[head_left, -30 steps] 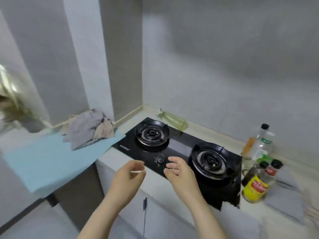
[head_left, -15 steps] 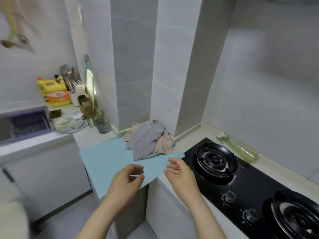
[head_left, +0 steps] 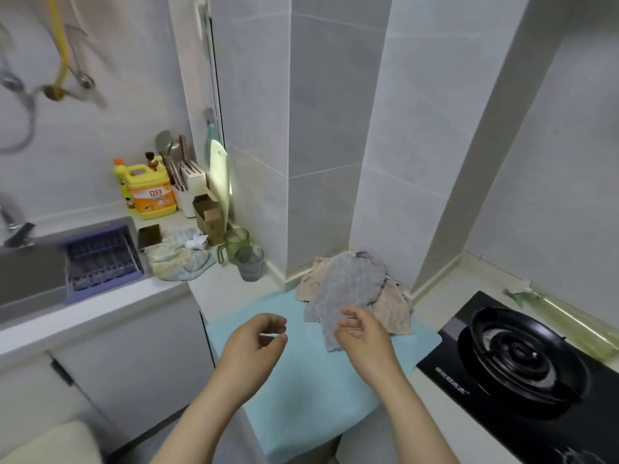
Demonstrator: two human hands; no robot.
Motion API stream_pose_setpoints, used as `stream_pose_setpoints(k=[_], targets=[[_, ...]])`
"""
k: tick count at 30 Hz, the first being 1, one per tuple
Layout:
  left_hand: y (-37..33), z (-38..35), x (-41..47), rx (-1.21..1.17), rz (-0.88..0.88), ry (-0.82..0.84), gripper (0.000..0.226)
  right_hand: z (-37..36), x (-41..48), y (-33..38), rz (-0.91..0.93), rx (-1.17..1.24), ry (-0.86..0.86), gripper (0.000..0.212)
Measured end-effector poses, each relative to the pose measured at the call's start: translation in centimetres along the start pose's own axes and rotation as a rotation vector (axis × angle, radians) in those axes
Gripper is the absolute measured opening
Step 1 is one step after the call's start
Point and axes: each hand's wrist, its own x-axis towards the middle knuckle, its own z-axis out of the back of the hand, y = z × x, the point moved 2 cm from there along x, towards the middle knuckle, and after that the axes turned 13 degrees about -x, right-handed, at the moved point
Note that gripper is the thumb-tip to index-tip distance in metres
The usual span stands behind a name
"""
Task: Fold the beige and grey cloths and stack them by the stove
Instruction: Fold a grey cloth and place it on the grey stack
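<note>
Nearest the camera, the left hand (head_left: 256, 343) and the right hand (head_left: 363, 336) hung over the light blue mat (head_left: 301, 380). Each grip was loosely curled and held nothing, the same pose as a second before. What had changed was the view. It had swung from the black glass gas stove (head_left: 522, 360) leftwards, so the cloth heap, off to the side a second earlier, now lay straight ahead of the hands.

The right hand's fingertips (head_left: 346, 324) stood at the near edge of the crumpled grey cloth (head_left: 348, 286); whether they touched it could not be told. That cloth lay on top of the rumpled beige cloth (head_left: 395, 308), both unfolded at the far end of the mat, against the tiled wall corner. The white surface (head_left: 445, 416) carried the stove just beside the mat, to the right.

Folding had not yet begun; lifting the grey cloth seemed the likely first step.
</note>
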Motion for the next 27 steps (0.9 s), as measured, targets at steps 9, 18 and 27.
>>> stream_pose_setpoints(k=[9, 18, 27], targets=[[2.3, 7.5, 10.7, 0.044, -0.032, 0.209, 0.02, -7.7, 3.8, 2.8, -0.183, 0.046, -0.151, 0.029], [4.3, 5.0, 19.0, 0.052, -0.034, 0.413, 0.02, -9.1, 9.0, 0.3, -0.329, 0.012, -0.323, 0.022], [6.9, 1.2, 25.5, 0.179, -0.046, 0.566, 0.022, -10.5, 13.9, -3.4, -0.41, -0.084, -0.399, 0.022]])
